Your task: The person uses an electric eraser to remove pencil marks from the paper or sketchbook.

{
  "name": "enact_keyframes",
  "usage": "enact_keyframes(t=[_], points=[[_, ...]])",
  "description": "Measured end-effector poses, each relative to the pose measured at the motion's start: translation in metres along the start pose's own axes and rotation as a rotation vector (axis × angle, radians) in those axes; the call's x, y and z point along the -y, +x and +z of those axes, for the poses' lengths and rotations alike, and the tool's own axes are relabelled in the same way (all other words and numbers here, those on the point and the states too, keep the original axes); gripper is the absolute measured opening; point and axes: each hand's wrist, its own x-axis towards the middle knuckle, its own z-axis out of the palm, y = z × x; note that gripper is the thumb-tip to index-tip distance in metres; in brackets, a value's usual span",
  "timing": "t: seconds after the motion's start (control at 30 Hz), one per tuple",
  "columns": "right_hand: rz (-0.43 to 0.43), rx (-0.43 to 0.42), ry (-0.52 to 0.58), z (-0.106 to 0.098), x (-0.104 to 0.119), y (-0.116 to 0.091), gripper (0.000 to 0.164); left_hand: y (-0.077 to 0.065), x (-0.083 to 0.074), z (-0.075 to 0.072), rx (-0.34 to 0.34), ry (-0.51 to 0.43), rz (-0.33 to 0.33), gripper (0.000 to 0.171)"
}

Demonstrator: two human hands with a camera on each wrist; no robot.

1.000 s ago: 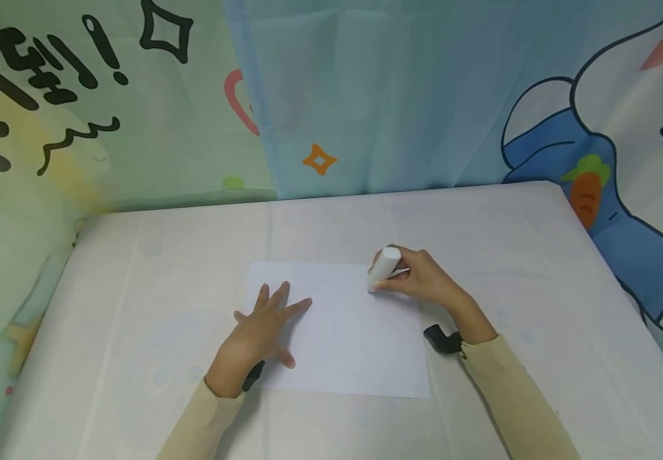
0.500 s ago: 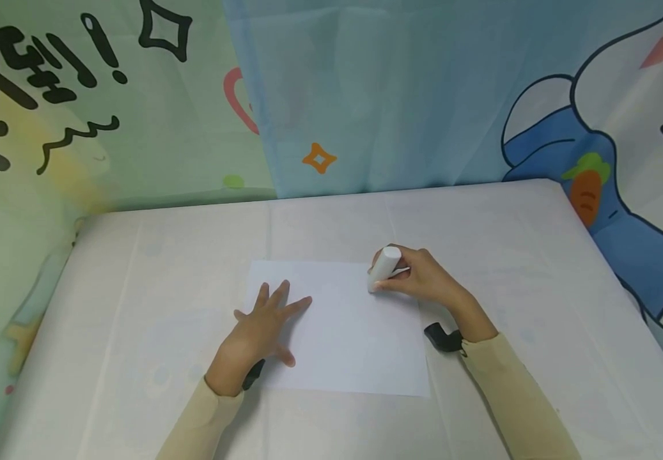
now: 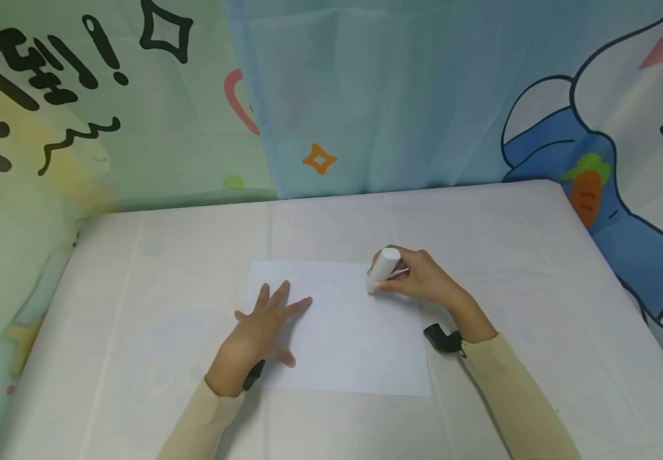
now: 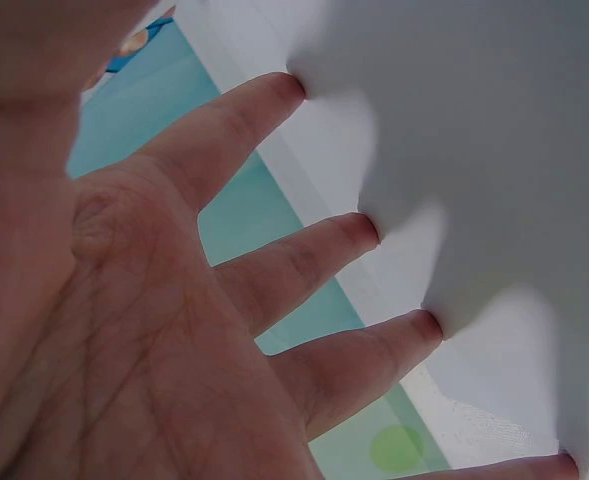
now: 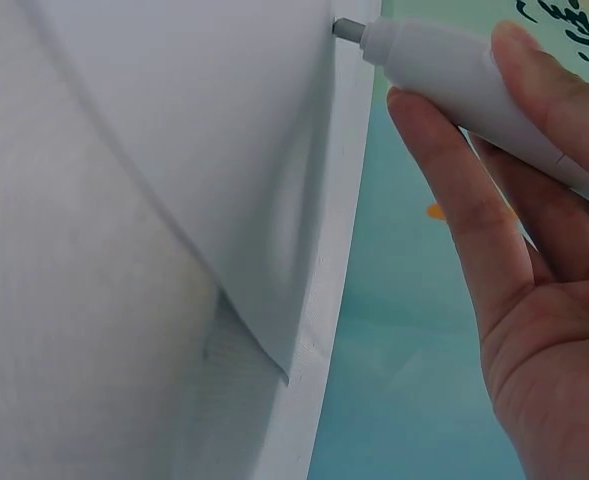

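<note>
A blank white sheet of paper (image 3: 348, 345) lies on the white-covered table. My left hand (image 3: 259, 335) rests on its left part with fingers spread; in the left wrist view the fingertips (image 4: 429, 325) press on the paper. Between thumb and fingers, my right hand (image 3: 426, 278) pinches a thick white marker (image 3: 384, 268) over the upper right part of the sheet. The marker stands tilted, and in the right wrist view its dark grey nib (image 5: 349, 30) is right at the paper's surface. No line shows on the paper.
The white tablecloth (image 3: 164, 287) extends around the sheet on every side. Behind the table hangs a printed curtain (image 3: 394, 96) with cartoon figures. A black wrist device (image 3: 443, 338) sits at the right cuff, close over the table.
</note>
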Motion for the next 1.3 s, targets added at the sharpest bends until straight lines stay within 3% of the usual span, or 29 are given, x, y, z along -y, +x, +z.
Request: enact_keyframes(t=[0.5, 1.3], points=[[0.012, -0.014, -0.002, -0.0009, -0.0019, -0.0017, 0.036, 0.0016, 0.0001, 0.0037, -0.002, 0.019, 0.007, 0.103], [-0.002, -0.116, -0.003, 0.0009, -0.0061, 0.0024, 0.037, 0.0013, -0.0023, -0.0014, 0.017, 0.022, -0.011, 0.103]])
